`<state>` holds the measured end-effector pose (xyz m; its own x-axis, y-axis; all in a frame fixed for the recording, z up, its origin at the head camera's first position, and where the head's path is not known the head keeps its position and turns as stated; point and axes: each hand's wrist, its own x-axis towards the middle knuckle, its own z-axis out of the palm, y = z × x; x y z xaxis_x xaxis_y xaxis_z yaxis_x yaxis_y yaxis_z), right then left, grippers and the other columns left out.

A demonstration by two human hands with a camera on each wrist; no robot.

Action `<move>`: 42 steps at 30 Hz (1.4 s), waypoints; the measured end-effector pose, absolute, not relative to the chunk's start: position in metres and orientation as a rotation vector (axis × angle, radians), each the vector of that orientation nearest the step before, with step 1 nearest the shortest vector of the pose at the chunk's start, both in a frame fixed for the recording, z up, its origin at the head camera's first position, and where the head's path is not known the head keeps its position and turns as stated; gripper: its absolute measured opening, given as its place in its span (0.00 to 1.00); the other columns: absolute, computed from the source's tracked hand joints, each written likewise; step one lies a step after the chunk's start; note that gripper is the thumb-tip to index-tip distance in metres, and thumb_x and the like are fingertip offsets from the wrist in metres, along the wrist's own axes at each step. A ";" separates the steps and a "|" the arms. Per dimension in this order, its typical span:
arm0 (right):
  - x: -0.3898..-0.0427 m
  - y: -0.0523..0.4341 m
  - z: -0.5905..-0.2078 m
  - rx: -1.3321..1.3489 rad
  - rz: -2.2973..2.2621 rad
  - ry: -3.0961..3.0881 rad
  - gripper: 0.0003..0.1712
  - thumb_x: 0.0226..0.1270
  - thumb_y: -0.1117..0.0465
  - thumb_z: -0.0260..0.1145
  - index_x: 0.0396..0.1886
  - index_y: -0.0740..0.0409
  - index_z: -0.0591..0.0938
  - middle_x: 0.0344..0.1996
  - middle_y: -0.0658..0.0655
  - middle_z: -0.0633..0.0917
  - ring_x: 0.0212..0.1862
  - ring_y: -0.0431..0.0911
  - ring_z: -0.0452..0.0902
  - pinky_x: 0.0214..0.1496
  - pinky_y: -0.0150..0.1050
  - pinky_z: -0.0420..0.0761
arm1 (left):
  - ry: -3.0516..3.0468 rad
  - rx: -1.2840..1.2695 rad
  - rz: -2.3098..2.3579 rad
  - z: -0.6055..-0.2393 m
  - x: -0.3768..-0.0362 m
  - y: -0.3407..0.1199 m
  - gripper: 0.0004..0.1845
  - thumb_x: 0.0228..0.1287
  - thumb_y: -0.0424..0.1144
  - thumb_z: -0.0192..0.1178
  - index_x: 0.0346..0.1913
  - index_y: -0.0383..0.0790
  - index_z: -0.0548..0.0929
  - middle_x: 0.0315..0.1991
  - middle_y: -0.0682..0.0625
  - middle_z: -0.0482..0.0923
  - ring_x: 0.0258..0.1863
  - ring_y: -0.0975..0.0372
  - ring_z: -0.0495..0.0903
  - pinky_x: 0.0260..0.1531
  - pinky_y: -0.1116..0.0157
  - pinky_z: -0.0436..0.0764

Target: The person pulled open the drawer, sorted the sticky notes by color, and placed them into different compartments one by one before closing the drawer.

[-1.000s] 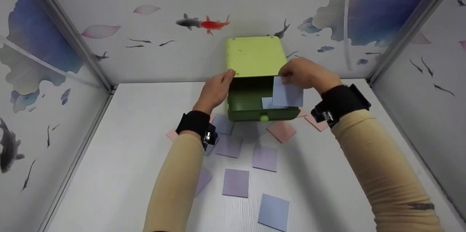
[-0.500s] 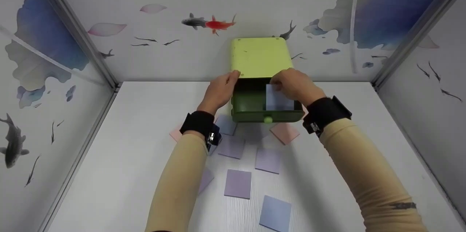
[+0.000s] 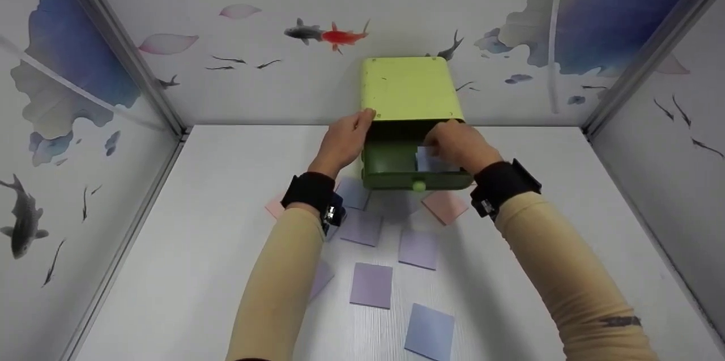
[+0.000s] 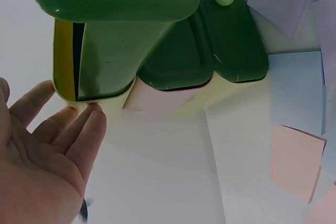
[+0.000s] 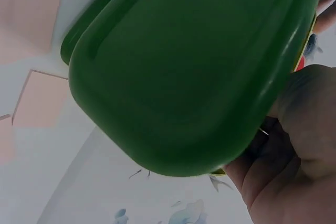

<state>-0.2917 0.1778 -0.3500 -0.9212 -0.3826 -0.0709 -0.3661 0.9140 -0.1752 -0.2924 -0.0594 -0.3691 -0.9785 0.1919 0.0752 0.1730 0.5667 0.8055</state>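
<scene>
A small drawer cabinet [image 3: 410,88] with a yellow-green top stands against the back wall, its dark green top drawer [image 3: 388,158] pulled out. My left hand [image 3: 342,141] rests against the cabinet's left side near the front; in the left wrist view its fingers [image 4: 85,142] touch the side with their tips. Inside the drawer's right part, my right hand [image 3: 459,143] pinches a blue square card [image 3: 433,160]. Another pale card edge shows just beside it. In the right wrist view the drawer front [image 5: 189,77] hides the card and the fingertips.
Thin square cards lie scattered on the white table [image 3: 226,270]: purple [image 3: 371,285], blue [image 3: 429,331] and pink [image 3: 444,207]. Lower drawers [image 4: 176,59] of the cabinet look shut. Patterned walls enclose the back and both sides.
My right hand has moved left and down with the blue card, from above the drawer's right edge into the drawer. My left hand stays on the cabinet. The view has shifted slightly.
</scene>
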 end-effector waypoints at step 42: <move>-0.293 0.184 -0.364 -0.556 -0.303 3.023 0.10 0.65 0.70 0.60 0.35 0.58 0.88 0.34 0.57 0.87 0.34 0.51 0.78 0.38 0.47 0.79 | 2.775 0.331 1.371 -0.370 -0.293 -0.059 0.32 0.76 0.63 0.32 0.63 0.48 0.76 0.63 0.48 0.75 0.63 0.58 0.74 0.63 0.59 0.71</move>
<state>-0.2928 0.1843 -0.3641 -0.9339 -0.3572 -0.0170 -0.3467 0.9161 -0.2014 -0.2932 -0.0589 -0.3702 -0.9770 0.2024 0.0679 0.1769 0.5894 0.7883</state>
